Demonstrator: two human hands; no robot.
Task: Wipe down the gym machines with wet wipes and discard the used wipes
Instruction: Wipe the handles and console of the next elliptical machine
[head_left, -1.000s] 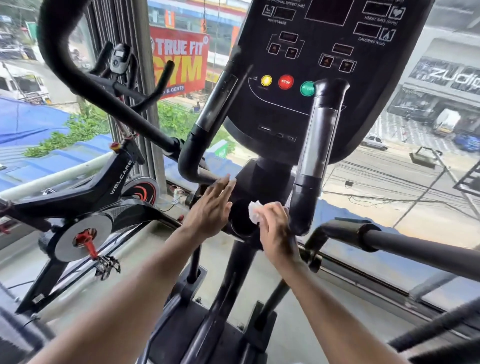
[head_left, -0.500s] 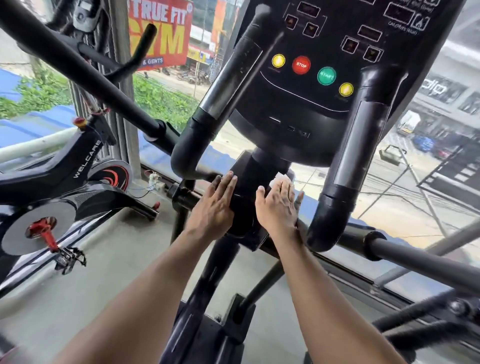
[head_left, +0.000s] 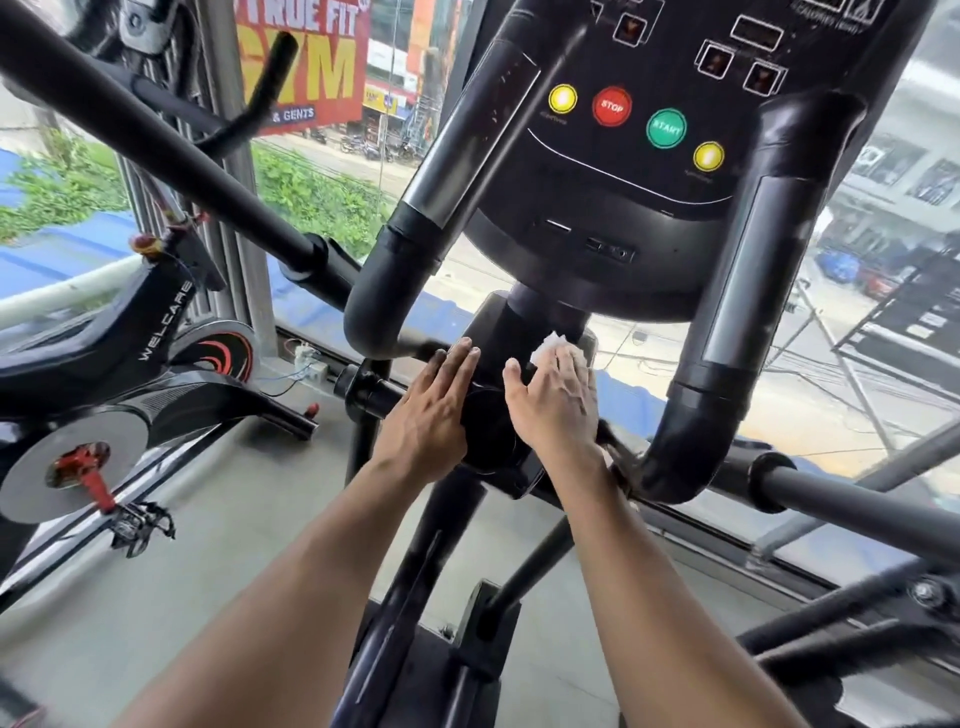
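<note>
White crumpled wet wipe sits under the right hand, pressed flat against the black plastic column housing of the elliptical machine, just below the console. Only a corner of the wipe shows, sticking out past the fingertips. Right-hand fingers are straight and together, pushing the wipe onto the housing, thumb spread out toward the left hand; no curl round the wipe visible.

Left hand lies flat on the left side of the same housing, its fingers straight and holding nothing, tips just below the curved black handlebar bend. The two hands are near each other, not touching, with the round black hub cover between them.

Above the fingers: black console panel with two yellow buttons, a red STOP button and a green START button. Right of the right-hand fingers, the second black handlebar with grey grip panel curves down and back. Far left of the left hand, a black spin bike with silver flywheel and red crank stands on the grey floor. Beyond everything, a window with a red-and-yellow gym banner outside.
</note>
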